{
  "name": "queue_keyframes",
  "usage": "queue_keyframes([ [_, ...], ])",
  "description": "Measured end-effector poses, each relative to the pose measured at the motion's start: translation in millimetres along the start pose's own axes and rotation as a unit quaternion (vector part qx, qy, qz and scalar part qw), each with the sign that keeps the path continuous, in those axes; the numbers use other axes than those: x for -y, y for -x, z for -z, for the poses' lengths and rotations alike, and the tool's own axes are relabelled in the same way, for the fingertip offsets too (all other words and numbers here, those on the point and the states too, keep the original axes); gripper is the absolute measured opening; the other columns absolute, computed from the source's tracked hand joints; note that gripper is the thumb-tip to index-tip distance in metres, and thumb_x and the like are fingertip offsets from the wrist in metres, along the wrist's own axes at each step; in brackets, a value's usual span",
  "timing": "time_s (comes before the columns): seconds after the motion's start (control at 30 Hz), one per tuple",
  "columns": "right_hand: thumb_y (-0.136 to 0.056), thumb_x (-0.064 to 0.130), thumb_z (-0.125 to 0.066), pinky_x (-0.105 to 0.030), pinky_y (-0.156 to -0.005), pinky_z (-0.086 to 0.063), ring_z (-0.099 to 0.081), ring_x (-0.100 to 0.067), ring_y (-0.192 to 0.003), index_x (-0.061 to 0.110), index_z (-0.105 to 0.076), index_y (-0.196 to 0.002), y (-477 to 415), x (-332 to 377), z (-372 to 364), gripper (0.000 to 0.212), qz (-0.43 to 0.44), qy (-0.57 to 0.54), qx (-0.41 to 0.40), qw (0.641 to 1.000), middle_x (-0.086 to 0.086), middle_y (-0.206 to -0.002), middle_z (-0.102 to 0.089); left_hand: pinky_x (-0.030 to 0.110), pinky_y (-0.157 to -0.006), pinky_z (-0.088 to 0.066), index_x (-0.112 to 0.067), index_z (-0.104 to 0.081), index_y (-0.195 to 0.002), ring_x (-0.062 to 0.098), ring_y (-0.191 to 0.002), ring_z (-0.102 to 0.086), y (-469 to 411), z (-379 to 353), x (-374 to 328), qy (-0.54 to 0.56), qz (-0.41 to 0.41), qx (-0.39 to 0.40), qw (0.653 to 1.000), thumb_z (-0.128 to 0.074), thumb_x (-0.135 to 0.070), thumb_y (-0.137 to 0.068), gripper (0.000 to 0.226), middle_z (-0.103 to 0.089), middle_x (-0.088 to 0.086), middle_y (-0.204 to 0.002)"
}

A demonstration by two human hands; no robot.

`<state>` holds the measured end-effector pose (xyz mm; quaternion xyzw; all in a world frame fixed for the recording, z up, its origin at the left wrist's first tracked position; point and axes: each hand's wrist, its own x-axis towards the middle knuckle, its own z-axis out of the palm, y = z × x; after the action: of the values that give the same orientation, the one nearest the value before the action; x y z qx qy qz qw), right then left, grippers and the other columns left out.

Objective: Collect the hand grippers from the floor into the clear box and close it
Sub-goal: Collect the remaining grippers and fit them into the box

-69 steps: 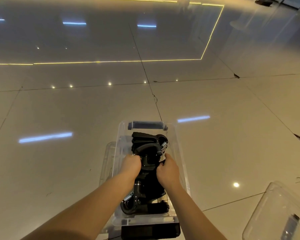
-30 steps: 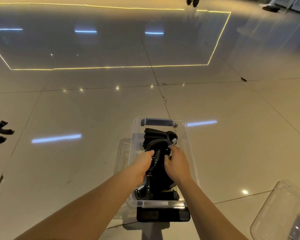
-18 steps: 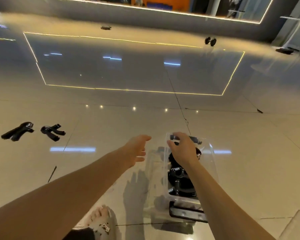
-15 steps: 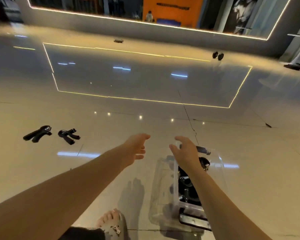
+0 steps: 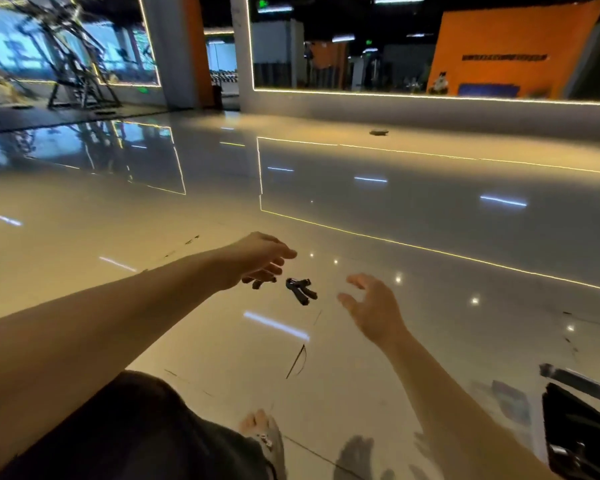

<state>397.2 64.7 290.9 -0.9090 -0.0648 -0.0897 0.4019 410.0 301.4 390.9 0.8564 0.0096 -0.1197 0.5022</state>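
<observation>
Since the frame 0.5 s earlier, the view has been swung leftward and both arms have been carried away from the clear box [image 5: 538, 431], which is now cut off by the lower right edge. At the far left, a gym machine [image 5: 73, 57] is seen before a lit wall. The left grip [image 5: 257, 259] is held out over the glossy floor [image 5: 153, 220], released, with fingers loosely bent and nothing held. Below its fingertips, the 1st hand gripper [image 5: 258, 283] is partly hidden, and whether it is touched cannot be told. Just to the right, the 2nd hand gripper [image 5: 300, 289] lies on the floor in full sight, its 2 handles splayed, apart from both grips. The right grip [image 5: 371, 306] is raised to the right of it, likewise released, with fingers spread and curved and nothing touched. Along the bottom, a dark-clad knee [image 5: 136, 427] and a foot [image 5: 260, 427] are seen. Inside the clear box, the boxed hand grippers [image 5: 575, 420] show only as a dark blur.
</observation>
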Motion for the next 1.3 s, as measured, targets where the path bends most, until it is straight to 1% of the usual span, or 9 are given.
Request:
queue_keyframes([
  [0.17,-0.095,0.028,-0.066,-0.026,-0.089,-0.039,-0.058,-0.018,-0.116,0.016,-0.063,-0.129,-52.3,47.0,-85.5,0.036,0.021,0.011,0.080,0.997,-0.002,-0.127,-0.063,0.041,-0.097,-0.054,-0.011,-0.063,-0.127,0.022,-0.110,-0.065,-2.1,95.2,78.9,-0.003,0.021,-0.070,0.997,-0.064,-0.028,-0.097,0.034,-0.067,0.008,-0.121],
  [0.33,-0.095,0.032,-0.067,-0.033,-0.094,-0.047,-0.059,-0.023,-0.118,0.014,-0.060,-0.134,-113.5,61.5,-174.5,0.043,0.002,0.013,0.138,0.990,-0.005,-0.131,-0.062,0.033,-0.087,-0.056,-0.013,-0.059,-0.131,0.017,-0.106,-0.065,-31.0,153.4,166.1,0.003,0.069,-0.103,0.992,-0.065,-0.033,-0.095,0.041,-0.066,0.003,-0.118],
  [0.43,-0.095,0.037,-0.067,-0.036,-0.099,-0.048,-0.057,-0.022,-0.124,0.015,-0.054,-0.140,-147.2,43.1,-209.1,0.052,-0.012,0.013,0.138,0.990,-0.005,-0.139,-0.058,0.037,-0.092,-0.056,-0.013,-0.054,-0.136,0.019,-0.107,-0.064,-82.4,161.7,189.7,0.001,0.074,-0.109,0.991,-0.070,-0.038,-0.091,0.054,-0.066,0.005,-0.118],
  [0.53,-0.094,0.046,-0.066,-0.038,-0.096,-0.050,-0.057,-0.021,-0.122,0.017,-0.053,-0.141,-184.1,7.3,-232.2,0.057,-0.033,0.033,0.121,0.992,-0.001,-0.140,-0.055,0.036,-0.093,-0.052,-0.014,-0.050,-0.140,0.022,-0.109,-0.063,-148.1,152.2,201.3,-0.028,0.078,-0.105,0.991,-0.072,-0.040,-0.090,0.061,-0.065,0.008,-0.124],
  [0.7,-0.093,0.045,-0.067,-0.033,-0.079,-0.046,-0.056,-0.018,-0.100,0.021,-0.058,-0.137,-251.4,-65.9,-269.1,0.051,-0.071,0.069,0.105,0.990,-0.001,-0.125,-0.057,0.031,-0.087,-0.049,-0.017,-0.047,-0.143,0.021,-0.106,-0.061,-277.7,119.6,240.7,-0.156,0.089,-0.091,0.980,-0.070,-0.051,-0.088,0.069,-0.061,0.008,-0.131],
  [0.97,-0.089,0.047,-0.070,-0.045,-0.095,-0.049,-0.055,-0.027,-0.116,0.019,-0.053,-0.141,-332.4,-182.7,-334.3,0.061,-0.119,0.124,0.138,0.975,-0.006,-0.129,-0.056,0.037,-0.097,-0.046,-0.013,-0.036,-0.150,0.028,-0.128,-0.054,-443.1,47.2,323.0,-0.185,0.096,-0.107,0.972,-0.077,-0.051,-0.081,0.090,-0.052,0.009,-0.145],
  [1.1,-0.085,0.056,-0.069,-0.044,-0.098,-0.047,-0.053,-0.026,-0.120,0.018,-0.047,-0.143,-348.9,-228.3,-359.5,0.073,-0.134,0.180,0.170,0.960,-0.004,-0.129,-0.057,0.041,-0.088,-0.049,-0.016,-0.047,-0.129,0.029,-0.112,-0.058,-499.7,32.3,360.2,-0.264,0.104,-0.106,0.953,-0.077,-0.060,-0.073,0.077,-0.060,0.007,-0.125],
  [1.2,-0.083,0.058,-0.069,-0.042,-0.091,-0.047,-0.056,-0.026,-0.111,0.017,-0.056,-0.129,-350.1,-249.0,-369.2,0.063,-0.116,0.234,0.172,0.950,-0.003,-0.118,-0.061,0.041,-0.085,-0.047,-0.019,-0.047,-0.115,0.029,-0.107,-0.059,-520.4,24.2,380.0,-0.293,0.119,-0.120,0.941,-0.075,-0.063,-0.071,0.068,-0.062,0.004,-0.114],
  [1.3,-0.085,0.055,-0.070,-0.040,-0.088,-0.045,-0.056,-0.026,-0.106,0.017,-0.060,-0.121,-344.2,-252.0,-374.9,0.054,-0.090,0.278,0.142,0.946,-0.002,-0.115,-0.063,0.038,-0.077,-0.040,-0.019,-0.049,-0.113,0.031,-0.105,-0.057,-521.8,14.4,388.7,-0.320,0.126,-0.155,0.926,-0.078,-0.060,-0.070,0.066,-0.062,0.005,-0.110],
])
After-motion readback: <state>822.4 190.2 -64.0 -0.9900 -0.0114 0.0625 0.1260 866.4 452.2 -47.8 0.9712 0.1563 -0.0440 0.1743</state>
